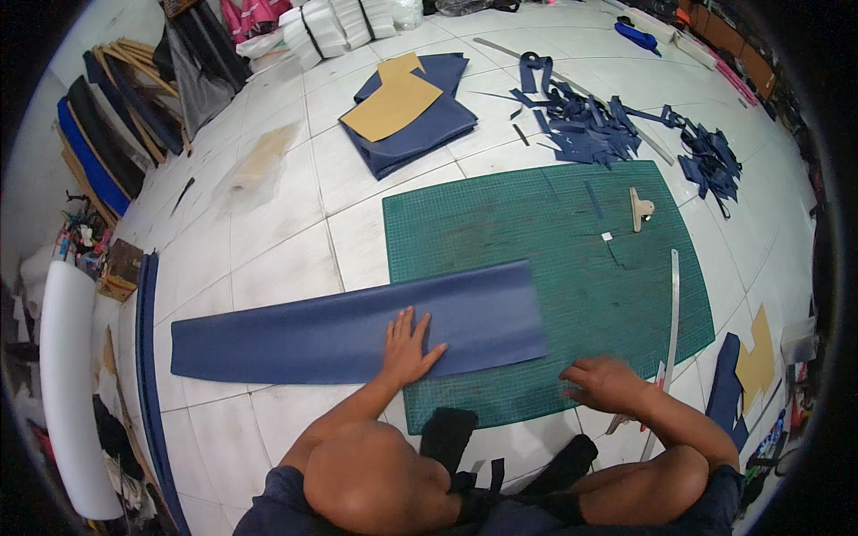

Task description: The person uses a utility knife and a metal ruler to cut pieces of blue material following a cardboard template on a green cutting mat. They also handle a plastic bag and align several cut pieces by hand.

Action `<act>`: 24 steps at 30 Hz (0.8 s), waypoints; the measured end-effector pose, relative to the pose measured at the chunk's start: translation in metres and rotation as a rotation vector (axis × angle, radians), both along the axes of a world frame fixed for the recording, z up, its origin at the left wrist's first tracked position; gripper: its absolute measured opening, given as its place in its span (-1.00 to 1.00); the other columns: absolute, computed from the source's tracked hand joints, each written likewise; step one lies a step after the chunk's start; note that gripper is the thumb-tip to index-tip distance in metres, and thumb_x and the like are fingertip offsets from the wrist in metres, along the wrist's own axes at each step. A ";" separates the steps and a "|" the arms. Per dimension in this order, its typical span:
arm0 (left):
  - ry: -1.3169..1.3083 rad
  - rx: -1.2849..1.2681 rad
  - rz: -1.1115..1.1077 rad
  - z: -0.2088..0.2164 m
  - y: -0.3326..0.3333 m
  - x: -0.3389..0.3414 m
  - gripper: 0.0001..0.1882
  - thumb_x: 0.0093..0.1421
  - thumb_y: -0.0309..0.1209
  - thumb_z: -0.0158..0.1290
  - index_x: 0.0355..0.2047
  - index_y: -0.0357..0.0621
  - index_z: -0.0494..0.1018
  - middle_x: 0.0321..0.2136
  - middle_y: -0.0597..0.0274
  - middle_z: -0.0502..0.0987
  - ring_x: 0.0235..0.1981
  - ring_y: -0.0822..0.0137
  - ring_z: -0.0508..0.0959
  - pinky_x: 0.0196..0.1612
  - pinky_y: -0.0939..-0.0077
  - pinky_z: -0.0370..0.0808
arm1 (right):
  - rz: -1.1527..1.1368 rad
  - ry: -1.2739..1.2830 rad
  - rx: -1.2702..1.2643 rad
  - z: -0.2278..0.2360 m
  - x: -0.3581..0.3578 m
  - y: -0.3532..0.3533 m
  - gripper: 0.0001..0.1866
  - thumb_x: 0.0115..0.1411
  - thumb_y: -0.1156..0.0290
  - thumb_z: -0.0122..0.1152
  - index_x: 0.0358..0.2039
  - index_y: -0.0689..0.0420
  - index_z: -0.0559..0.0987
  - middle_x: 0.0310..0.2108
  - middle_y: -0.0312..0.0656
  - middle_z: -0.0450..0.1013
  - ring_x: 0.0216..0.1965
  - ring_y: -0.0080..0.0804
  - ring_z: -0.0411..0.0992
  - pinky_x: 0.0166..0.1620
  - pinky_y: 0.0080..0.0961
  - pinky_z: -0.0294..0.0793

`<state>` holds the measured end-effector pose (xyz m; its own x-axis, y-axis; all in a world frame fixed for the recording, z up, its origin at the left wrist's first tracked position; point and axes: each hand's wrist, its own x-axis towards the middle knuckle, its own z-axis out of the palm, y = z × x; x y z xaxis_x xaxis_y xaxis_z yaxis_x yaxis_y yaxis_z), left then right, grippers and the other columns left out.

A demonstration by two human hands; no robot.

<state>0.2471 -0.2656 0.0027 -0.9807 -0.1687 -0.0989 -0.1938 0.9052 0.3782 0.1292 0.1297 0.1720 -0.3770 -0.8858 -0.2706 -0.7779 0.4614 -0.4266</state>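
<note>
A long strip of navy blue sheet material, like leatherette, lies across the white tiles with its right end on a green cutting mat. My left hand is spread flat on the strip near its lower middle, fingers apart. Over the mat's lower edge, just right of the strip's end, is my right hand. Its fingers are loosely bent and somewhat apart, and I see nothing held in them. By my right wrist lies a tool with red and white parts, partly hidden by the forearm.
A metal ruler and a bulldog clip rest on the mat. Beyond it are folded navy material under tan templates, and piled navy scraps. A white roll stands at left; another tan template lies right.
</note>
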 end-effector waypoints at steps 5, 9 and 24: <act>0.158 0.276 0.100 0.017 -0.031 -0.019 -0.25 0.21 0.06 0.19 0.25 -0.17 0.36 0.19 -0.21 0.33 0.26 -0.16 0.31 0.28 -0.04 0.25 | 0.026 0.124 0.090 0.022 -0.036 -0.016 -0.70 0.23 0.21 0.31 -0.11 0.08 0.57 -0.25 -0.06 0.55 -0.20 0.01 0.58 -0.17 -0.08 0.58; 0.421 0.085 0.230 0.024 -0.101 -0.054 -0.48 0.15 -0.13 0.28 0.00 -0.20 0.48 -0.11 -0.05 0.48 -0.06 -0.01 0.50 0.04 0.13 0.44 | 0.126 0.197 0.198 0.043 -0.073 -0.054 -0.72 0.23 0.23 0.30 -0.14 0.10 0.56 -0.25 -0.07 0.54 -0.21 -0.02 0.57 -0.18 -0.11 0.58; 0.293 -0.074 0.594 -0.031 -0.354 -0.114 -0.47 0.20 -0.18 0.26 0.12 -0.15 0.47 -0.01 -0.12 0.46 0.02 -0.01 0.48 0.10 0.17 0.46 | -0.319 0.243 -0.300 -0.163 -0.183 -0.430 -0.46 0.37 0.05 0.11 0.24 0.10 0.44 0.33 0.10 0.23 0.39 0.09 0.12 0.38 0.10 0.08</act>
<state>0.1334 -0.6198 -0.0280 -0.7032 -0.6851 0.1900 -0.5668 0.7016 0.4319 -0.0535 -0.3003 0.0095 -0.6623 -0.7414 0.1076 -0.7114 0.5774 -0.4006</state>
